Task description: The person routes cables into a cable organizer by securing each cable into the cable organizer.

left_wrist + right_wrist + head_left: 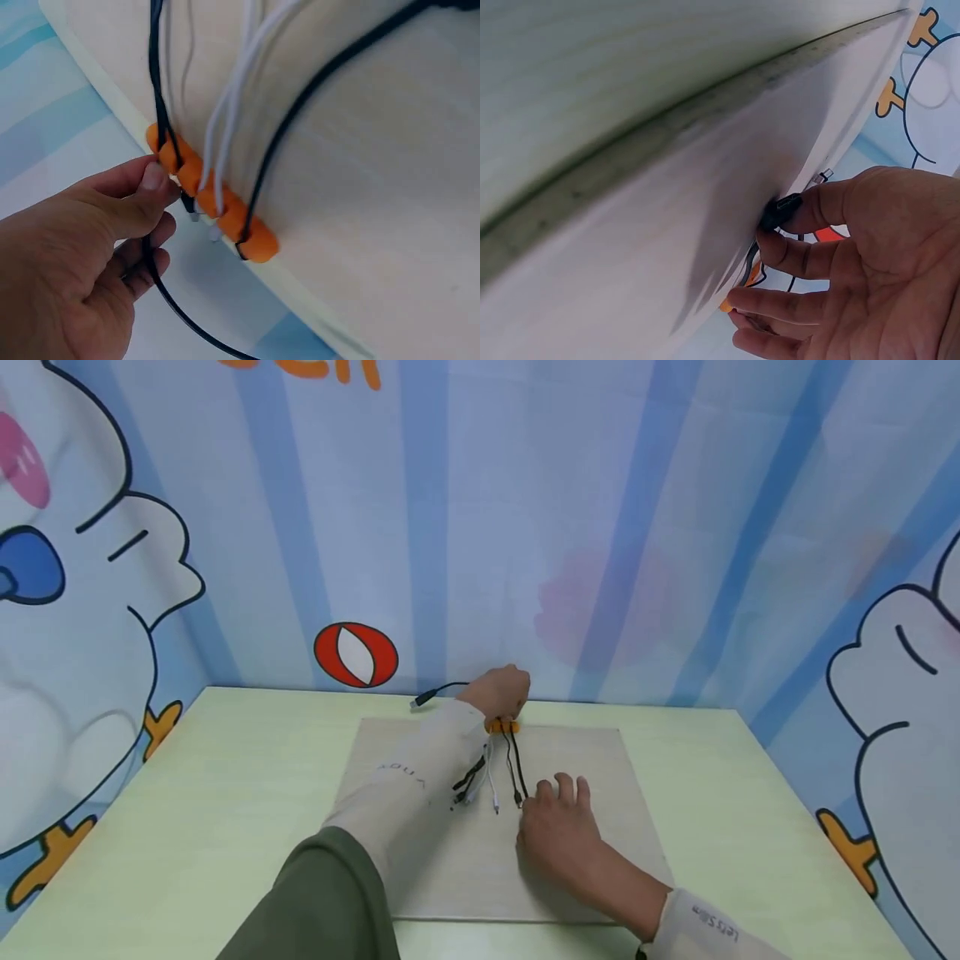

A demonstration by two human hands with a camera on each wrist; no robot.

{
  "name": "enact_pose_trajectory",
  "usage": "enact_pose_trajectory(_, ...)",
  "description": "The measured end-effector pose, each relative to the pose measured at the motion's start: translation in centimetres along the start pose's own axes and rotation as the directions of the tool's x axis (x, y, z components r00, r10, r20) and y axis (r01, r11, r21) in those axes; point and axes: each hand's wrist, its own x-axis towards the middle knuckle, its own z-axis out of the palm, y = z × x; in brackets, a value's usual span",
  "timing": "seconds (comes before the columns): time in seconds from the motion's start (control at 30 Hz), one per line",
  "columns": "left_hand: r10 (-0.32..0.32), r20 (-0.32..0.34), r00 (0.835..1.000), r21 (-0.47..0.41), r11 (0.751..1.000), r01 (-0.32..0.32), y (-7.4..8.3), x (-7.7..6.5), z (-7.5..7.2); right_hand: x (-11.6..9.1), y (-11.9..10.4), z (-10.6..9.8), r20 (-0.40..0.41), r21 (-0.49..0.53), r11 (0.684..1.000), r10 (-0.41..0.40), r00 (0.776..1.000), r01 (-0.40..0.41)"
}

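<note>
An orange cable holder [196,184] with a row of slots sits at the far edge of the board, several black and white cables running through it. My left hand [90,232] is at its slots, thumb and index finger pinching a black cable [180,315] that trails away behind the edge. In the head view that hand [498,689] covers part of the holder. My right hand [558,822] is nearer on the board. Seen from the right wrist, its thumb and index finger pinch a black cable plug [780,211], with the other fingers spread apart.
A thin pale board [480,893] lies on the light yellow table [225,827]. White cable ends [494,797] and black ones [517,795] lie on it. Past the far edge of the board rests a black USB plug [423,699]. A printed blue-striped curtain [480,527] hangs behind.
</note>
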Motion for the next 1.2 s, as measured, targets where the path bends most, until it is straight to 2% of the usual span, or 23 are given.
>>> enact_pose_trajectory(0.17,0.068,-0.016,0.998,0.018,0.998,-0.068,-1.5,1.2,1.5,0.2,-0.1,-0.2,0.025,0.028,1.0,0.006,1.0,-0.007)
enact_pose_trajectory(0.27,0.094,-0.04,0.995,0.031,0.995,-0.093,-2.1,1.2,1.8,0.3,-0.2,-0.3,0.027,0.025,1.0,0.009,1.0,-0.01)
enact_pose_trajectory(0.33,0.103,-0.065,0.993,0.021,0.995,-0.102,-2.0,0.6,1.7,0.4,-0.3,-0.3,0.036,0.025,1.0,0.014,0.999,-0.015)
enact_pose_trajectory(0.37,0.105,-0.074,0.992,0.01,0.994,-0.105,-1.8,-0.2,1.4,0.4,-0.3,-0.3,0.04,0.027,0.999,0.017,0.999,-0.018)
enact_pose_trajectory(0.57,0.142,-0.115,0.983,-0.006,0.99,-0.144,0.1,-6.0,-0.6,0.5,-0.6,-0.3,0.062,0.035,0.999,0.03,0.998,-0.032)
enact_pose_trajectory(0.67,0.17,-0.118,0.978,0.013,0.985,-0.17,0.2,-7.3,-0.7,0.4,-0.7,-0.2,0.063,0.016,0.999,0.034,0.997,-0.035)
enact_pose_trajectory(0.77,0.172,-0.119,0.978,0.012,0.985,-0.171,0.2,-8.2,-0.7,0.4,-0.9,-0.1,0.05,-0.005,0.999,0.038,0.998,-0.038)
enact_pose_trajectory(0.9,0.153,-0.089,0.984,0.028,0.988,-0.151,0.1,-8.5,-0.6,0.4,-1.0,0.0,0.029,-0.02,0.999,0.036,0.999,-0.036)
enact_pose_trajectory(1.07,0.151,-0.076,0.986,0.099,0.985,-0.144,0.1,-8.8,-0.5,0.4,-1.2,0.1,0.021,-0.05,0.998,0.028,0.999,-0.027)
enact_pose_trajectory(1.2,0.168,-0.099,0.981,0.141,0.978,-0.154,0.0,-9.1,-0.2,0.4,-1.4,0.1,0.042,-0.057,0.998,0.037,0.998,-0.034)
